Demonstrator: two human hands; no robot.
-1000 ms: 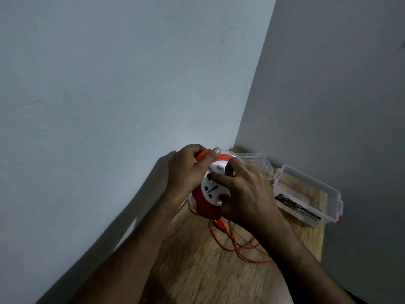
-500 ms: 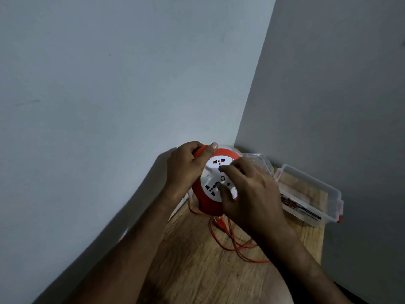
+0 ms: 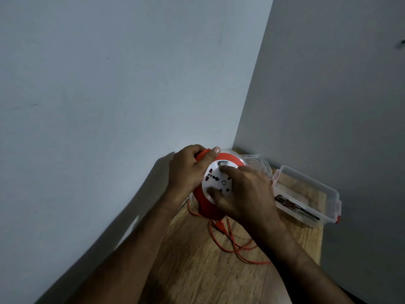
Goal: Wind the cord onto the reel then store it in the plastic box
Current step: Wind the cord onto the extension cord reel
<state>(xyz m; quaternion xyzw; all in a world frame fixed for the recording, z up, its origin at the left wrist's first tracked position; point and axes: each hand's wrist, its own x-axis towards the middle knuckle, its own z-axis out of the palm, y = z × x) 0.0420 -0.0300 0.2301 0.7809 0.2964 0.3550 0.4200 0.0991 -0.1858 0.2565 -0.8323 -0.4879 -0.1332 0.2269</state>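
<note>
Both hands on the reel [image 3: 208, 208], held tilted above the wooden table [image 3: 197, 270].

The left hand [image 3: 186, 172] grips the reel's red upper-left edge. The right hand [image 3: 245, 194] clasps its white socket face with bent fingers, forefinger on a small grey knob. Loose orange cord [image 3: 232, 246] trails on the table below the reel. The open plastic box [image 3: 328, 212] sits to the reel's right, its clear lid [image 3: 256, 160] just behind the reel.

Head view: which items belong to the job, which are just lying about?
Job: reel, held by left hand and right hand; loose cord; box; lid.
Lying about: dark items in the box; table.
</note>
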